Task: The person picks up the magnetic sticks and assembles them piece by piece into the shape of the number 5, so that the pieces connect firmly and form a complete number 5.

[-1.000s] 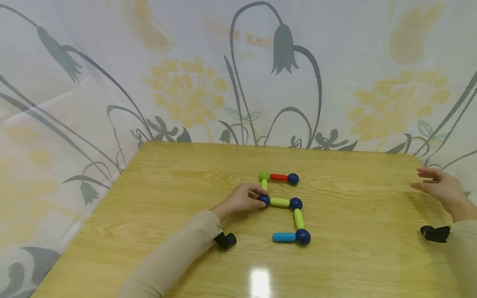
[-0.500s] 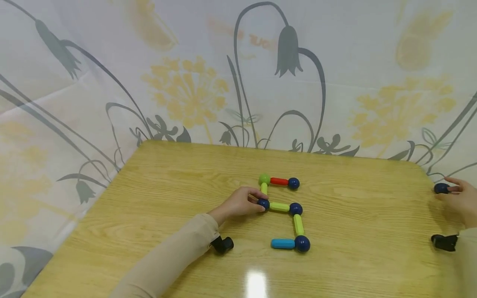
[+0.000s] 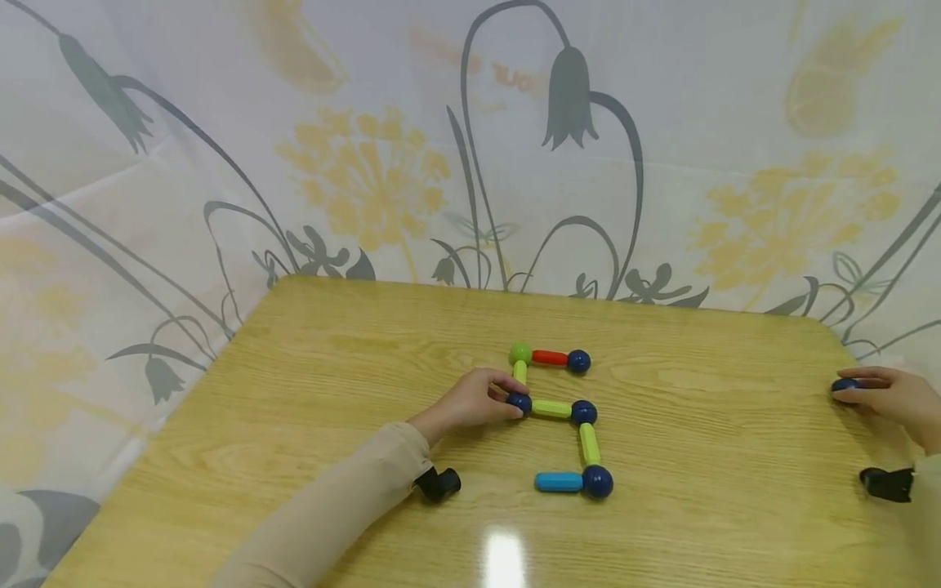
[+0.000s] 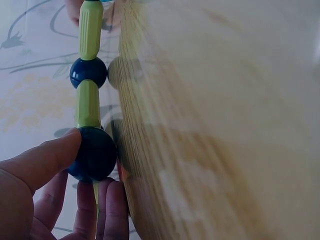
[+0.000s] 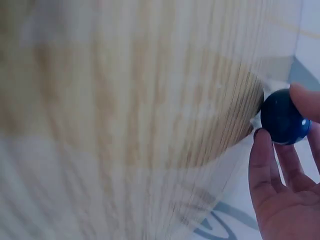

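In the head view, my left hand [image 3: 474, 398] pinches a dark blue ball [image 3: 519, 403] at a left corner of a zigzag of balls and rods lying on the table. A yellow-green rod [image 3: 551, 408] runs right from it to another dark blue ball [image 3: 584, 412]. The left wrist view shows thumb and fingers around the held ball [image 4: 95, 157]. Near the table's right edge, my right hand [image 3: 900, 404] holds a loose dark blue ball [image 3: 845, 386]. Its fingertips grip that ball [image 5: 282, 117] in the right wrist view too.
At the zigzag's far end are a green ball [image 3: 520, 354], a red rod [image 3: 549, 358] and a dark blue ball [image 3: 578, 362]. A blue rod [image 3: 559, 482] joins the nearest ball [image 3: 598, 482]. A patterned cloth [image 3: 662, 122] hangs behind the wooden table [image 3: 735, 490].
A second ago no ball showed at the right hand. It then appeared with a dark blue ball beyond the table's right edge and has since moved left. The left hand stays at its ball.
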Tool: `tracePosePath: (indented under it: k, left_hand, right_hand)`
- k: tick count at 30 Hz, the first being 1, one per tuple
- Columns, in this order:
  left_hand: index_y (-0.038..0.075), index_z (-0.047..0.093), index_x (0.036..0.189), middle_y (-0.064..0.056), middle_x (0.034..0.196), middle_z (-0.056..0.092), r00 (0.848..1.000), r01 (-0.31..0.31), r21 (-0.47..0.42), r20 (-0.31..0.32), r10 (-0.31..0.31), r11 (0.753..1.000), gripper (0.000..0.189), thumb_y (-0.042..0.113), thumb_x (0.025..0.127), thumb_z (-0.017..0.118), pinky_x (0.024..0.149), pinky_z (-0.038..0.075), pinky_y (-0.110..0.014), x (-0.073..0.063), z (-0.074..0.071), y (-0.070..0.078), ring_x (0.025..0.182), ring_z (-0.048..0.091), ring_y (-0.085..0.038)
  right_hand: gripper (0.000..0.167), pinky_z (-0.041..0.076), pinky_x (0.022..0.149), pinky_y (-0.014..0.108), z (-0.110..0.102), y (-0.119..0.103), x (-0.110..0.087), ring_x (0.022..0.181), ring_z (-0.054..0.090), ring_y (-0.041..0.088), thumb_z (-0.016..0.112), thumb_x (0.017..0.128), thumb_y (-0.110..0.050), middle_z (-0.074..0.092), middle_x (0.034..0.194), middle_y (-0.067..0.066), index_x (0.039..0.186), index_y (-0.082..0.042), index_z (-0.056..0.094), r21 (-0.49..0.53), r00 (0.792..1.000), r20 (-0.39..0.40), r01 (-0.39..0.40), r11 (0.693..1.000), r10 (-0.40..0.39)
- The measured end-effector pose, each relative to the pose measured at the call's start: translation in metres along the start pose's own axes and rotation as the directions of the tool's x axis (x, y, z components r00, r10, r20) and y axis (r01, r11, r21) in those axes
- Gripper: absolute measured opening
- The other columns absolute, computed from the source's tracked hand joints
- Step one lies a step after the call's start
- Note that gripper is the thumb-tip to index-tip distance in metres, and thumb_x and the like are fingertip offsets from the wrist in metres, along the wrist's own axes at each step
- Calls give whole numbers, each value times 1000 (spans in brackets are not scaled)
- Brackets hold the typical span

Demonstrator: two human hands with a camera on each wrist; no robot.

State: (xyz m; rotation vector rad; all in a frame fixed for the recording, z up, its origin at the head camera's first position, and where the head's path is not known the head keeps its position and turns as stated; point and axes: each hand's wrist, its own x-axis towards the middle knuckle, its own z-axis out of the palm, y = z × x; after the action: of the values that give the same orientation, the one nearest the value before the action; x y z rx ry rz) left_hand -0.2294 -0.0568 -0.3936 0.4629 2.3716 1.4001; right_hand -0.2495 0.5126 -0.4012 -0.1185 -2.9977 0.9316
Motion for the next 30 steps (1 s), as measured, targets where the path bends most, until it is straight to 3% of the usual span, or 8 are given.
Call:
tracePosePath:
  k: [3,5,10,13,16,21,30]
  left_hand:
    - [11,70,106,-1,103,62,1000,4,0,-1,-4,1000,24,10,82,73,74,51,-28,0,1,-1,89,59,-16]
    - [12,69,106,-1,103,62,1000,5,1,0,-5,1000,24,10,82,72,75,50,-28,0,1,-1,89,59,-17]
    - [12,69,108,0,103,62,1000,-6,13,8,6,1000,25,11,83,72,75,50,-29,-1,0,1,90,59,-18]
    - [13,69,108,0,102,62,1000,-6,20,8,6,1000,25,11,83,72,75,50,-28,-1,-1,2,90,59,-17]
    - [12,69,107,0,101,61,1000,-5,24,0,5,1000,24,10,83,72,74,51,-28,-1,-1,1,89,59,-17]
    - [12,69,107,0,101,61,1000,-2,29,-5,2,1000,24,10,83,72,74,51,-28,-2,-1,1,90,59,-18]
    - [11,69,106,-1,100,61,1000,-1,24,-6,1,1000,24,9,83,72,74,51,-28,-2,0,2,89,59,-17]
  right_hand:
    - [48,48,53,24,4,-21,-10,63,48,-8,68,87,-21,57,95,31,112,16,51,11,999,16,49,999,-49]
    - [45,48,56,26,9,-33,-14,69,51,0,68,87,-22,55,100,30,112,13,54,24,997,39,68,997,-69]
    - [57,49,59,28,23,-56,-25,79,50,4,67,88,-29,49,111,28,122,12,49,13,992,93,84,996,-85]
    - [57,50,62,26,28,-71,-31,78,50,-6,65,89,-30,51,113,23,125,10,47,25,986,125,104,994,-107]
    - [57,49,65,25,34,-88,-39,81,49,-9,64,90,-28,48,117,27,128,10,45,61,976,171,130,990,-138]
    - [59,48,68,22,45,-118,-51,82,50,-14,64,90,-29,51,120,29,131,9,45,90,971,183,142,986,-156]
    - [54,50,68,25,62,-162,-67,84,58,-1,66,88,-29,60,110,20,127,5,51,148,960,178,190,971,-215]
